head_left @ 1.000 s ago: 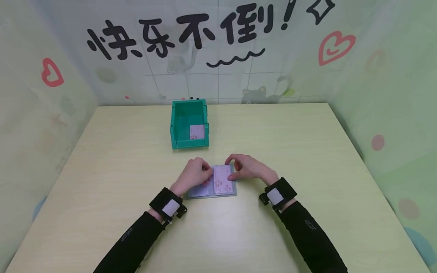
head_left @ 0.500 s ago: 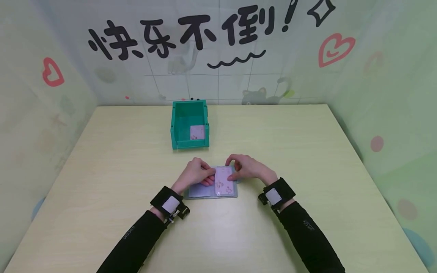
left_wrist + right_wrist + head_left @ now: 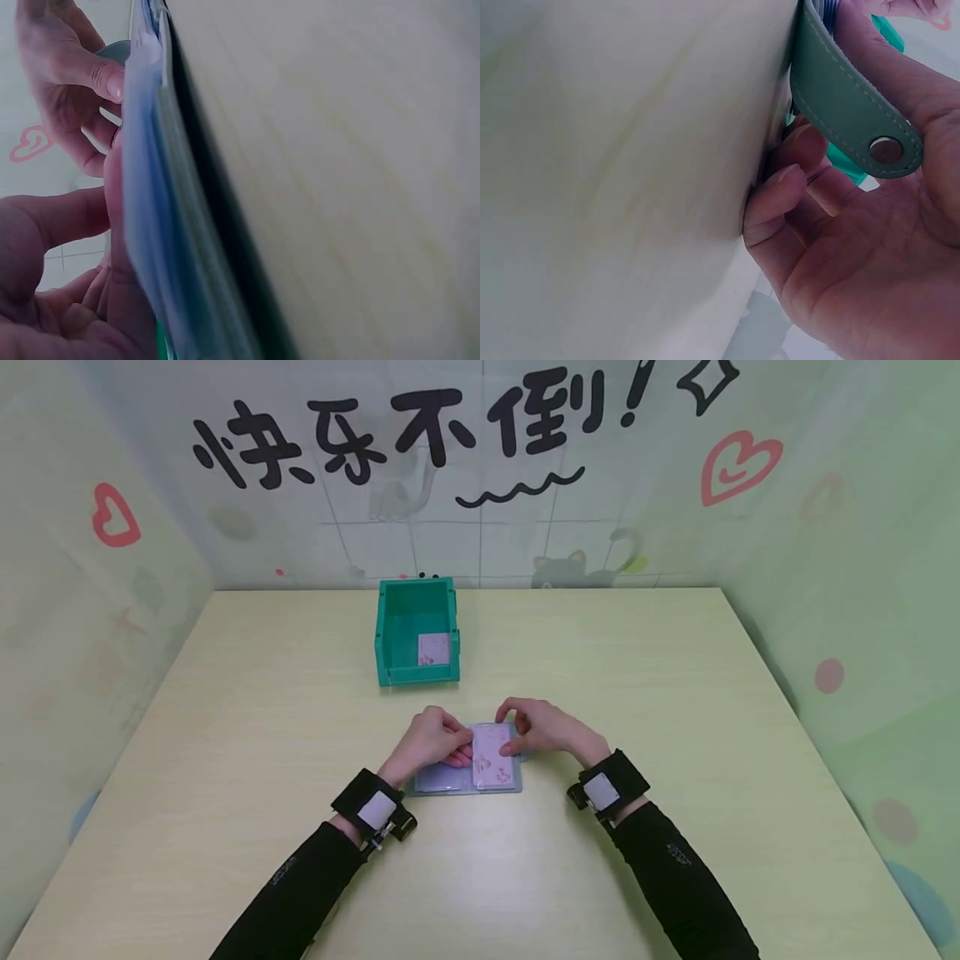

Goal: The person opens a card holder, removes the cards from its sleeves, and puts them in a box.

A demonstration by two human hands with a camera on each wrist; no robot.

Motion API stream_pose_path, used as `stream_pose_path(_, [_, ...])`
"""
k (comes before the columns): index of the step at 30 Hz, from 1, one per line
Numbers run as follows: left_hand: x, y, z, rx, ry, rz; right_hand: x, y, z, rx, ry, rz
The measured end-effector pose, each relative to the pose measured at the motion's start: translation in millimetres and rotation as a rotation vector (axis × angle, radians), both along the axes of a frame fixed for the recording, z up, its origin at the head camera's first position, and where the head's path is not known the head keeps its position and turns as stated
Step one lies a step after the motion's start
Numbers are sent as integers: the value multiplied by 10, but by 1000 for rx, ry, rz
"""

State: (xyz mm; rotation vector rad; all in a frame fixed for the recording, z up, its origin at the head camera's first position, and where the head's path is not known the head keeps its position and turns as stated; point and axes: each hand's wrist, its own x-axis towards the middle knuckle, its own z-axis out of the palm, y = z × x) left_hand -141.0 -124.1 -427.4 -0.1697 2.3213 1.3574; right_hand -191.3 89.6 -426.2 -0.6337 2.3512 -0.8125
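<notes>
Card holder: an open, book-like card holder [image 3: 465,772] lay flat on the pale table [image 3: 675,693], near the front edge, directly between both hands.
Card: a pink patterned card [image 3: 491,756] sat on the holder's right page, under a clear sleeve.
Hard to make out: whether the card was fully inside the sleeve could not be told; the left page was partly covered by fingers.
Strap: a green strap [image 3: 847,112] with a metal snap crossed the right wrist view, lying against the right hand's palm side.
Left hand: the left hand [image 3: 429,742] rested on the holder's left page, fingers curled, tips pressing down at the card's left edge.
Right hand: the right hand [image 3: 543,727] arched over the holder's top right corner, thumb and fingertips pinching the card's right edge.
Wrist views: both were very close and blurred, showing mostly table and sleeve edges [image 3: 150,187].
Arms: black sleeves, a band on each wrist.
Bin: a green bin [image 3: 416,631] stood farther back, well apart, holding another pink card [image 3: 433,649].
</notes>
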Motion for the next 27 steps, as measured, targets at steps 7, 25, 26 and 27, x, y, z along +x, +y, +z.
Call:
stream_pose_path(7, [-19,-14,12,2,-26,-45,0,3,2,9,-1,-1])
stream_pose_path(25, [-38,-66,13,9,-96,-126,7,0,11,9,5,5])
stream_pose_path(26, [-38,-67,16,9,-99,-124,7,1,9,7,5,5])
stream_pose_path(27, [-38,-68,21,9,-101,-123,4,1,6,8,10,8])
